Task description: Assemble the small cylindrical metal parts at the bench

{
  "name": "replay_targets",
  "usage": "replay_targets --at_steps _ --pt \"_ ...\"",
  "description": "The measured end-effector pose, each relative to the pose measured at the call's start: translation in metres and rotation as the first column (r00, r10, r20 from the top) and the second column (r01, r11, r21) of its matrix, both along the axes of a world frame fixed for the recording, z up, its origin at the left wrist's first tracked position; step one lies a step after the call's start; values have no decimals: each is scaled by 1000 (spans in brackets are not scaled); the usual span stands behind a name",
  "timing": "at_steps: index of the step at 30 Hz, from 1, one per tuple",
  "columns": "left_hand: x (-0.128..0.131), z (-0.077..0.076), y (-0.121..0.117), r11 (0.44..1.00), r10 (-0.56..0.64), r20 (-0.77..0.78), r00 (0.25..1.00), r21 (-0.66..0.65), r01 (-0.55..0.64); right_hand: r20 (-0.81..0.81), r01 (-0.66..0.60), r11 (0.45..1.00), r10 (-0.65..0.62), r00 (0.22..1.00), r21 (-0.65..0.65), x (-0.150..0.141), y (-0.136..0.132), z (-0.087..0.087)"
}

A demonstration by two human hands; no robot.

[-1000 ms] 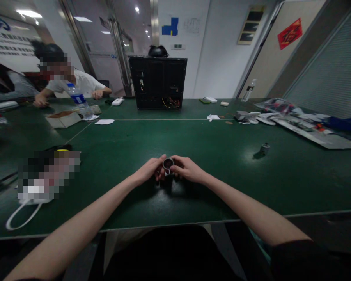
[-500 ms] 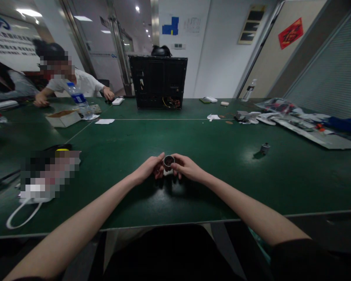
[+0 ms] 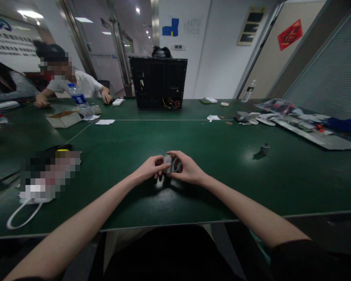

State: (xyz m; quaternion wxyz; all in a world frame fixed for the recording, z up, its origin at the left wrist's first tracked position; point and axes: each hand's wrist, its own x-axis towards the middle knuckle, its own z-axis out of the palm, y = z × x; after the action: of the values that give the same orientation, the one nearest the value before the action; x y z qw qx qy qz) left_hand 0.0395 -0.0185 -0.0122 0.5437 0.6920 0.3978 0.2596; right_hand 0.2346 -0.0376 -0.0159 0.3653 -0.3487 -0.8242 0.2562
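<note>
Small cylindrical metal part (image 3: 167, 163) sits between both hands, centred in front of the person, over the dark green workbench top (image 3: 222, 187). Can't tell if it touches the bench. Just changed: the part has turned, so a silvery side now faces the camera instead of its round dark end. Left hand (image 3: 149, 170) is curled narrow, fingers pinching the part's near side. Right hand (image 3: 187, 168) wraps the far side, thumb and fingers around it; the exact finger contact is partly hidden. Both hands are holding it, neither is open wide.

Nearby on the bench, off to the right, is a second small grey metal cylinder (image 3: 265, 149), standing apart from the hands. Further back are a tall black metal computer case (image 3: 158, 82) with coloured wires at its base and a clear plastic water bottle (image 3: 80, 107). A co-worker's hand (image 3: 106, 98) is at the far side of the bench, near a small white box-shaped device (image 3: 118, 102), well away from the person's own hands.
</note>
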Motion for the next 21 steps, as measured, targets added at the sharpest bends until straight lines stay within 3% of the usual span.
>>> replay_targets --at_steps 5,12,21 --pt "0 -2 1 1000 29 17 999 3 -29 47 5 999 -8 999 49 2 1 -1" --pt "-3 -6 3 975 -8 194 981 -218 51 55 -69 998 68 996 13 4 8 -3" --pt "-4 -5 0 972 -27 166 986 -226 65 71 -82 996 79 994 40 3 4 0"
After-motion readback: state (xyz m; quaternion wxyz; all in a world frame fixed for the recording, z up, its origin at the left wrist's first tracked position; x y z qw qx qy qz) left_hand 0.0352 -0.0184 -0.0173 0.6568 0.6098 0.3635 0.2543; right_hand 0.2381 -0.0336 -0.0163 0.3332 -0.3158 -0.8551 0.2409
